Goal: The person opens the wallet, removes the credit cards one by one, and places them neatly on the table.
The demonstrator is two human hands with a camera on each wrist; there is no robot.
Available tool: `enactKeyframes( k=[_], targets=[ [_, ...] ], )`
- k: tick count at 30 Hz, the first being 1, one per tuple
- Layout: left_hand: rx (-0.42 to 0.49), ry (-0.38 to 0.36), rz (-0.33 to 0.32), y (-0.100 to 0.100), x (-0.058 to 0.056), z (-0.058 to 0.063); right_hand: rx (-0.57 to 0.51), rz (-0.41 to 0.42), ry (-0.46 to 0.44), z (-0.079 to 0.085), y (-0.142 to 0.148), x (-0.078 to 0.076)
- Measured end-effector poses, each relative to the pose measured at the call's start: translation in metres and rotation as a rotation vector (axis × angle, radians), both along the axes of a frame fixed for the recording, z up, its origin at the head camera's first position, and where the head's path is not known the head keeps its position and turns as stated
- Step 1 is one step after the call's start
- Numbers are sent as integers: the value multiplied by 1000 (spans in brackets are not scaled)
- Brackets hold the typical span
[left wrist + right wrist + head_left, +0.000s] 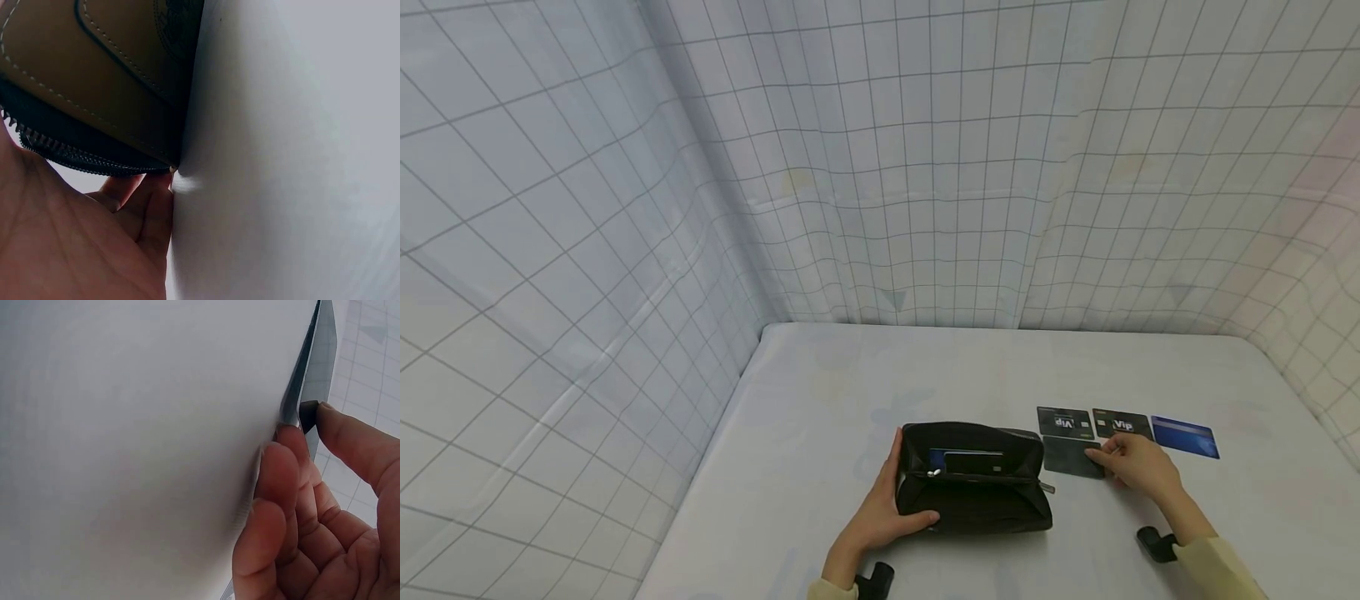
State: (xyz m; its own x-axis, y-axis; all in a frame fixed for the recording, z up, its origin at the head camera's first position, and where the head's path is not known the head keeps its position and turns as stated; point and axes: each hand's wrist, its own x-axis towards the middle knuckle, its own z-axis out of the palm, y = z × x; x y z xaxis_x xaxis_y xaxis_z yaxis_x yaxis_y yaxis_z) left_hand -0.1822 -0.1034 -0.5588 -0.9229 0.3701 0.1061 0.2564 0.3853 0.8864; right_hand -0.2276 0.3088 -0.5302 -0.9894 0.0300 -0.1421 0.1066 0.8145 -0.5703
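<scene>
A black zip-around wallet [973,510] lies gaping on the white table, with a dark card [973,462] and a bit of blue showing in its slots. My left hand [880,507] grips its left end, thumb on the front panel. Up close in the left wrist view, the wallet [112,75] shows pale stitching and an undone zip. To the wallet's right, my right hand [1141,468] pinches the right edge of a dark card [1066,457] between thumb and fingertips. In the right wrist view the card [303,369] appears nearly edge-on beside the fingers.
Behind the pinched card, two black cards marked Vip, the left one [1062,423] and the right one [1118,420], lie in a row with a blue card [1184,436]. White grid-patterned curtains [887,167] enclose the table [820,400] at the back and sides.
</scene>
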Motion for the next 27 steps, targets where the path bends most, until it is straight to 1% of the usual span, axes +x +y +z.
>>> enactKeyframes(
  k=[4, 13, 27],
  targets=[
    [3, 0, -3, 0, 0, 0, 11, -8, -10, -1, 0, -1],
    [-1, -12, 0, 1, 0, -1, 35, -6, 9, 2, -2, -1],
    [6, -14, -4, 0, 0, -1, 4, -22, -10, 3, -4, -4]
  ],
)
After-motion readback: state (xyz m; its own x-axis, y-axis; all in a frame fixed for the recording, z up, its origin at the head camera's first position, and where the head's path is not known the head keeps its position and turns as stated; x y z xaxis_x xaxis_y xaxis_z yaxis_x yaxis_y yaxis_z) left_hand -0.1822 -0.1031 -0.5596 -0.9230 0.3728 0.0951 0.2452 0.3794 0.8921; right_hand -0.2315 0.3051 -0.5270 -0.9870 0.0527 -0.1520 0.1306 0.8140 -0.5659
